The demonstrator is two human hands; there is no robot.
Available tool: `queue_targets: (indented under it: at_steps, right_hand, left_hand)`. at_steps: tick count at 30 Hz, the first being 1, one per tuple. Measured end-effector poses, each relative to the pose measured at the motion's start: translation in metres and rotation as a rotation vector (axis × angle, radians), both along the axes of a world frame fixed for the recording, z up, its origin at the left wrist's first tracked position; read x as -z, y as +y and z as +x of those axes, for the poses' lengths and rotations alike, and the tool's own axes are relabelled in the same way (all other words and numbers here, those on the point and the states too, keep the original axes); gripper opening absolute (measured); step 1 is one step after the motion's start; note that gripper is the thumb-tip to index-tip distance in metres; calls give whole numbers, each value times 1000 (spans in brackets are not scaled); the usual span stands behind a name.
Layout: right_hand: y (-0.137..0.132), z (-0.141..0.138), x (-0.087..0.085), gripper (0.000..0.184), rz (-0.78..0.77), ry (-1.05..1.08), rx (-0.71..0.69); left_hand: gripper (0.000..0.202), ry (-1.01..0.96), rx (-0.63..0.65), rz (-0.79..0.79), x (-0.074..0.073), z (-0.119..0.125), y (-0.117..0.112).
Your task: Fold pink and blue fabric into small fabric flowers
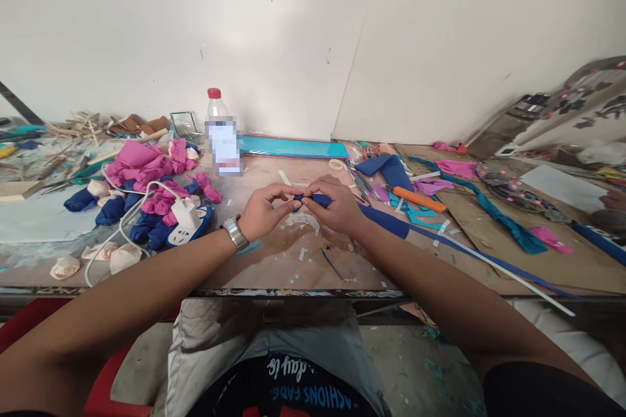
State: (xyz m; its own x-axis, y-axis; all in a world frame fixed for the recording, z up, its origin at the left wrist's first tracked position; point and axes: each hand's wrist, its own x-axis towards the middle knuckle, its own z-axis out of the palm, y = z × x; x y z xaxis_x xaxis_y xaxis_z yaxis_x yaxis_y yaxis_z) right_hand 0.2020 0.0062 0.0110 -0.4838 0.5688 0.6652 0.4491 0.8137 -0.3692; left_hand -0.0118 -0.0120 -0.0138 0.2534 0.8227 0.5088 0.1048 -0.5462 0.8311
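Observation:
My left hand (268,210) and my right hand (335,203) meet over the middle of the table, fingertips almost touching. Between them is the end of a dark blue crepe-paper strip (384,218), pinched by both thumbs and fingers. The strip trails from under my right hand toward the right side of the table. Its gripped end looks gathered or rolled, though the fingers cover most of it. Left of my left hand lies a pile of crumpled crepe-paper flowers, pink (141,163) and dark blue (110,210).
A phone with a blurred screen (225,146) leans against a red-capped bottle (214,101). A power strip (195,225) with a white plug and cable sits at left. An orange-handled cutter (419,199) and a thin white stick (518,277) lie at right. Another person's hand (613,201) shows at the far right.

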Motion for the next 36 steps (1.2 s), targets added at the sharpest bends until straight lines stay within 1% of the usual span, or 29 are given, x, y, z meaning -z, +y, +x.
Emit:
queue_targets:
  at_steps: [3, 7, 10, 16, 22, 27, 31, 36]
  right_hand:
    - [0, 0, 0, 16, 3, 0, -11]
    - [-1, 0, -2, 16, 2, 3, -24]
    - [-1, 1, -3, 13, 3, 13, -7]
    - [1, 1, -1, 9, 20, -3, -3]
    - [1, 1, -2, 11, 15, -39, -8]
    - [1, 2, -3, 14, 50, -50, -13]
    - [1, 1, -3, 13, 55, -49, -34]
    - [0, 1, -2, 12, 47, -48, -17]
  left_hand:
    - [29, -9, -14, -12, 0, 1, 0]
    - [30, -76, -18, -25, 2, 1, 2]
    - [32, -102, -12, -38, 2, 1, 3]
    - [35, -98, 2, -54, 2, 2, 3]
    - [33, -99, 6, -39, 3, 2, 3]
    - [33, -105, 17, -41, 4, 2, 3]
    - [32, -88, 40, -19, 4, 2, 1]
    - [31, -59, 54, -18, 5, 2, 0]
